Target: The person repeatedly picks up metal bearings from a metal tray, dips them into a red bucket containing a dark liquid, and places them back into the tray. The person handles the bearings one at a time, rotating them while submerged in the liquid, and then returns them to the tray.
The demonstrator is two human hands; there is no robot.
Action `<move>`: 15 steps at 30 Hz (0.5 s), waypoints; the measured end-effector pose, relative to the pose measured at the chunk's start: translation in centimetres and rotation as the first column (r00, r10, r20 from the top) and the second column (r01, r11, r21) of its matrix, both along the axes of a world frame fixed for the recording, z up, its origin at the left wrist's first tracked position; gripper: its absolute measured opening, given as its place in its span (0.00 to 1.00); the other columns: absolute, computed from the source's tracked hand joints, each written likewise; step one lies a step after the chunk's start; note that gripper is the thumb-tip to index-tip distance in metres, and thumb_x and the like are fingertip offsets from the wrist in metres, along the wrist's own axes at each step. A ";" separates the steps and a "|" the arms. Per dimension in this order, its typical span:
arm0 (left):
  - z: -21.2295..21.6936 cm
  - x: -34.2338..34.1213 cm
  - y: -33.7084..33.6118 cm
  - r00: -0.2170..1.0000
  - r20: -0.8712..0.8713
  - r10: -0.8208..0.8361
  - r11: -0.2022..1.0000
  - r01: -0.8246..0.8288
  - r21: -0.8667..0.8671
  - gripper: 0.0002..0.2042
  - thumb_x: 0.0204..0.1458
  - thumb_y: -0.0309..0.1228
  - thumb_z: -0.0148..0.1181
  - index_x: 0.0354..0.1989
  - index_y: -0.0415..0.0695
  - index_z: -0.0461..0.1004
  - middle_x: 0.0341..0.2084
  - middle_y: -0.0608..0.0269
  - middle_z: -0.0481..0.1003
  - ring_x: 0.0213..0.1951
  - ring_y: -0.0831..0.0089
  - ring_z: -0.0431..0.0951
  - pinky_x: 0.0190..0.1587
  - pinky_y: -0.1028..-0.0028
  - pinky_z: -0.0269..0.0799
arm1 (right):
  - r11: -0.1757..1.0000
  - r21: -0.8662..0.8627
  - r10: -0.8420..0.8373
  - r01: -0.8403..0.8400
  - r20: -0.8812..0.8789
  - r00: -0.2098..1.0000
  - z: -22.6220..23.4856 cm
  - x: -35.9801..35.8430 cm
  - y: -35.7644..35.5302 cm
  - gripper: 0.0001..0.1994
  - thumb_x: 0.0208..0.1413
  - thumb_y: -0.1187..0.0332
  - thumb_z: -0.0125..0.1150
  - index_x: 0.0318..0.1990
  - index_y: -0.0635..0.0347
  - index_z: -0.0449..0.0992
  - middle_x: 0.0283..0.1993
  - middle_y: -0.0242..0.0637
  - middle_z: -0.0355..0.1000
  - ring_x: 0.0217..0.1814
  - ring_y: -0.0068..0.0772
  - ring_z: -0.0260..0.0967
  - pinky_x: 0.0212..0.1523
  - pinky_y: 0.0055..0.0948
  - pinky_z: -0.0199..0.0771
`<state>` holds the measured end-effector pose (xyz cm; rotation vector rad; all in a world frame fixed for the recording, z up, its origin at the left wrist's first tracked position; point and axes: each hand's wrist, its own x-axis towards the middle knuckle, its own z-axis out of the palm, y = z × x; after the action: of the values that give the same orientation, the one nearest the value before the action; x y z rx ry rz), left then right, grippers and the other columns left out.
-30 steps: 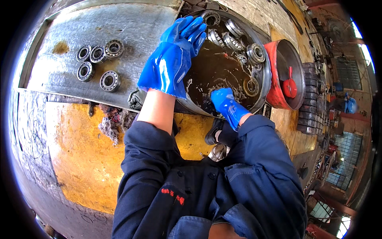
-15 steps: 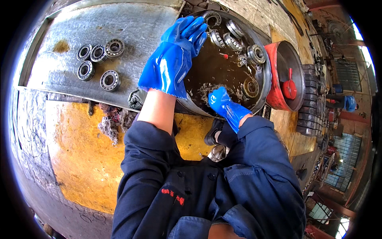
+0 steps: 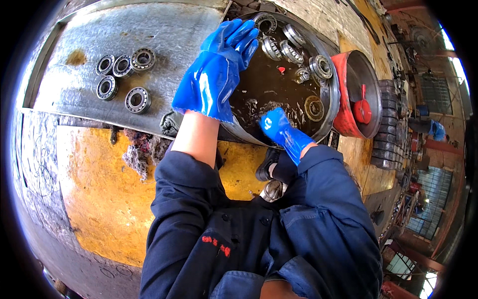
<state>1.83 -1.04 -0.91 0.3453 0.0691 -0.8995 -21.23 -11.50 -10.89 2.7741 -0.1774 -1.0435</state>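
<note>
Both my hands wear blue rubber gloves. My left hand [image 3: 226,47] rests over the left rim of a round metal tub [image 3: 332,117], its fingers stretched out toward the far side. Brown, murky liquid [image 3: 256,82] fills the tub. Low at the tub's near side, my right hand [image 3: 277,124] is closed in a fist at the liquid's surface; what it holds is hidden beneath the glove. Ripples and splashes surround the fist. A ring-shaped bearing [image 3: 313,108] lies to its right, partly under liquid. Several steel roller bearings [image 3: 291,52] sit along the tub's far and right side.
Left of the tub, several bearings [image 3: 137,100] lie on a metal tray [image 3: 169,35]. A red container [image 3: 343,94] holding a red ladle-like tool [image 3: 362,112] stands right. Grey rags [image 3: 137,160] hang at the tray's near edge. Another person [image 3: 437,130] is far right.
My right fist has shifted only slightly, and the liquid's ripples around it have changed. The ring bearing shows less clearly. My left hand stays almost still.
</note>
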 end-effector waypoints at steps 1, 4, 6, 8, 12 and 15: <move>-0.1 0.0 0.3 1.000 0.003 0.001 1.000 -0.001 0.006 0.18 0.65 0.39 0.49 0.56 0.39 0.70 0.56 0.48 0.74 0.55 0.54 0.77 0.53 0.59 0.79 | 1.000 0.005 -0.005 0.005 0.008 1.000 0.4 0.0 -0.2 0.10 0.47 0.65 0.64 0.36 0.57 0.82 0.39 0.49 0.80 0.44 0.48 0.79 0.44 0.46 0.77; -0.2 0.0 0.9 1.000 0.001 0.008 1.000 -0.008 0.013 0.18 0.65 0.39 0.49 0.56 0.39 0.70 0.56 0.48 0.74 0.55 0.54 0.77 0.53 0.59 0.79 | 0.841 0.247 -0.525 0.481 0.164 0.835 -0.4 -1.5 -1.7 0.15 0.44 0.62 0.65 0.38 0.60 0.81 0.41 0.50 0.79 0.44 0.53 0.78 0.46 0.48 0.76; -0.2 -0.1 0.9 1.000 0.001 0.002 1.000 -0.002 0.015 0.18 0.65 0.39 0.49 0.56 0.39 0.70 0.56 0.48 0.74 0.55 0.54 0.77 0.53 0.59 0.79 | 0.703 0.371 -0.704 0.607 0.241 0.668 -0.8 -2.3 -1.1 0.17 0.45 0.62 0.64 0.41 0.61 0.81 0.43 0.51 0.78 0.46 0.55 0.77 0.49 0.49 0.76; -0.2 -0.2 1.0 1.000 0.001 0.002 1.000 -0.002 0.019 0.18 0.65 0.39 0.49 0.56 0.39 0.70 0.56 0.48 0.74 0.55 0.54 0.77 0.53 0.59 0.79 | 0.886 0.151 -0.455 0.438 0.107 0.884 -0.3 -0.9 -0.9 0.15 0.47 0.61 0.63 0.40 0.59 0.82 0.43 0.49 0.79 0.45 0.52 0.78 0.47 0.48 0.76; -0.2 -0.5 0.4 1.000 -0.007 -0.011 1.000 0.011 0.004 0.18 0.65 0.39 0.49 0.56 0.39 0.70 0.56 0.48 0.74 0.55 0.54 0.77 0.53 0.59 0.79 | 0.991 -0.036 0.128 -0.132 -0.096 0.987 -0.4 -0.4 -0.3 0.07 0.47 0.63 0.64 0.32 0.51 0.84 0.39 0.40 0.81 0.43 0.40 0.80 0.40 0.44 0.78; -0.4 -0.3 1.0 1.000 0.003 0.012 1.000 -0.012 0.011 0.18 0.65 0.39 0.49 0.56 0.39 0.70 0.56 0.48 0.74 0.56 0.54 0.77 0.54 0.59 0.79 | 0.978 0.121 -0.187 0.171 0.135 0.973 -0.1 -1.0 -1.1 0.12 0.48 0.59 0.63 0.33 0.56 0.84 0.38 0.46 0.80 0.44 0.50 0.78 0.42 0.47 0.76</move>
<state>1.51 -0.03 -1.28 0.3561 0.0729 -0.8872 -22.21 -12.60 -11.03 2.9802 -0.4095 -0.9125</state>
